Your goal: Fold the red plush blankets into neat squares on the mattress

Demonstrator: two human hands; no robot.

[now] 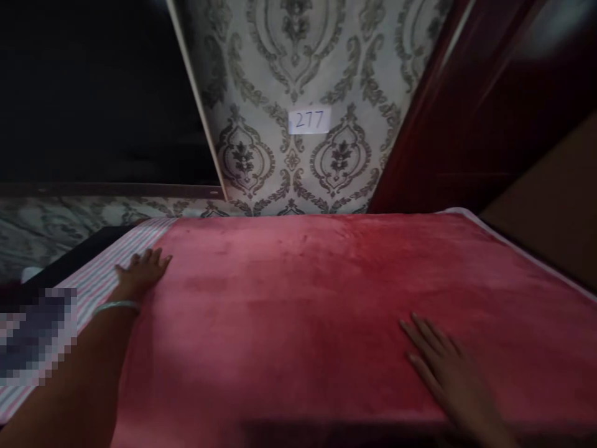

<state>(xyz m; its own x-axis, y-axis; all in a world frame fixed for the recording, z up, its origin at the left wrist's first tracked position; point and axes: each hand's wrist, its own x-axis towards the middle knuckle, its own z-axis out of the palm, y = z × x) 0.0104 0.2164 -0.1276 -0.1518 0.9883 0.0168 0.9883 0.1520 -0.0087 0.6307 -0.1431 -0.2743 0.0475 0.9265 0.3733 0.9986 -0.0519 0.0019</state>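
A red-pink plush blanket [280, 311] lies spread over a flat raised surface, with darker brushed patches toward its right half. My left hand [143, 270] rests with fingers spread at the blanket's left side, where it meets a striped cloth [105, 264]. A pale green bangle circles the left wrist. On the right front part of the blanket my right hand [445, 364] lies flat, fingers stretched out, holding nothing. The blanket's right edge [527, 255] shows a pale border.
Behind the blanket stands a patterned wall with a paper label [310, 121] reading 277. A large black screen [93, 93] is at the upper left. Dark red glossy furniture [457, 124] rises at the right, beside a brown panel [550, 205]. A pixelated patch covers the lower left.
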